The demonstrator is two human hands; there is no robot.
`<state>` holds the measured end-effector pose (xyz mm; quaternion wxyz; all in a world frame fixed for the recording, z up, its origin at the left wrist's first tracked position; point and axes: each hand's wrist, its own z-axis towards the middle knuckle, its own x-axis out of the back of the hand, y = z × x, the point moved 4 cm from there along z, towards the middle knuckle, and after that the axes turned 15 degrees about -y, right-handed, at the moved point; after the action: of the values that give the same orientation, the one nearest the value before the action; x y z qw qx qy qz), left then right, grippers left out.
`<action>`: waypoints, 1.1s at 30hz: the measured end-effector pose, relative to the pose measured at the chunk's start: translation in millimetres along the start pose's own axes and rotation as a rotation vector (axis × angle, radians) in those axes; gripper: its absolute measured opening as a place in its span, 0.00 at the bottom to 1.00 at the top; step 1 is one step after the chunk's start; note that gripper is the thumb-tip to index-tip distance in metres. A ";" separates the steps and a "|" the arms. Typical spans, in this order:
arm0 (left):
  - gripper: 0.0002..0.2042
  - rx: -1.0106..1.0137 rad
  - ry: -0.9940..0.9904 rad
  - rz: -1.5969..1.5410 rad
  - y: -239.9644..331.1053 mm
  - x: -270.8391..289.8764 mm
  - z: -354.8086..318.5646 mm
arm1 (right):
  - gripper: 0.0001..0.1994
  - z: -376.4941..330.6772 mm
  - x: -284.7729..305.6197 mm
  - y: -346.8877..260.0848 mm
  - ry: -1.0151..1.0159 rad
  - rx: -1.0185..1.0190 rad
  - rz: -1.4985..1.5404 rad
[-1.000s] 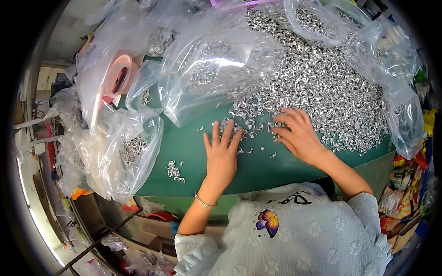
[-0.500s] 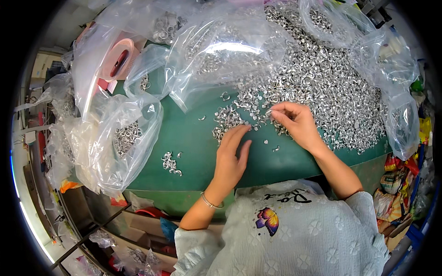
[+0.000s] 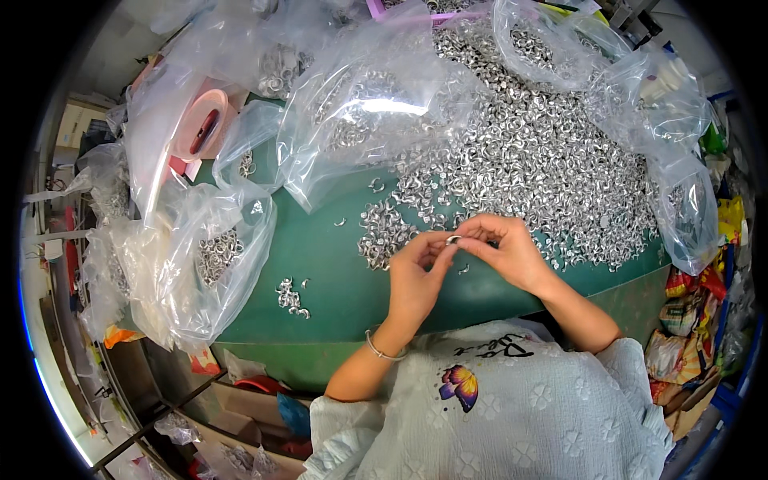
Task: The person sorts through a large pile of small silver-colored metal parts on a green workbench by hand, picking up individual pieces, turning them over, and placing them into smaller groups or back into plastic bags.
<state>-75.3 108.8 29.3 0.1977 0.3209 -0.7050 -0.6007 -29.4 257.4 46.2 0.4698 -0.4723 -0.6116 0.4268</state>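
My left hand (image 3: pixel 414 280) and my right hand (image 3: pixel 512 254) meet fingertip to fingertip at the near edge of a big heap of small silver metal pieces (image 3: pixel 552 160). Between their pinched fingertips is one small curved silver metal piece (image 3: pixel 454 239); its exact shape is partly covered by the fingers. A smaller pile of similar pieces (image 3: pixel 382 232) lies just beyond my left hand. Farther left on the green tabletop (image 3: pixel 340 296) sits a little cluster of curved pieces (image 3: pixel 292 298).
Clear plastic bags (image 3: pixel 376 104) drape over the far side of the heap. Another bag (image 3: pixel 220 260) with metal pieces stands at the left. Behind it is a pink container (image 3: pixel 210 104) holding a dark red object. Coloured packets (image 3: pixel 672 316) fill the right side below the table.
My right hand has drawn back from the heap toward me, and my left hand has come nearer to it. Their fingertips now meet at the small piece. The view has shifted slightly.
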 end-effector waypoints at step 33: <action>0.17 0.048 -0.061 -0.448 7.7 5.6 44.3 | 0.21 34.9 53.8 7.3 0.295 0.235 -1.135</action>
<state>-110.4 137.4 27.3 0.0301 0.4558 -0.6357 -0.6223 -68.3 308.8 41.5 0.7534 -0.0709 -0.6454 0.1040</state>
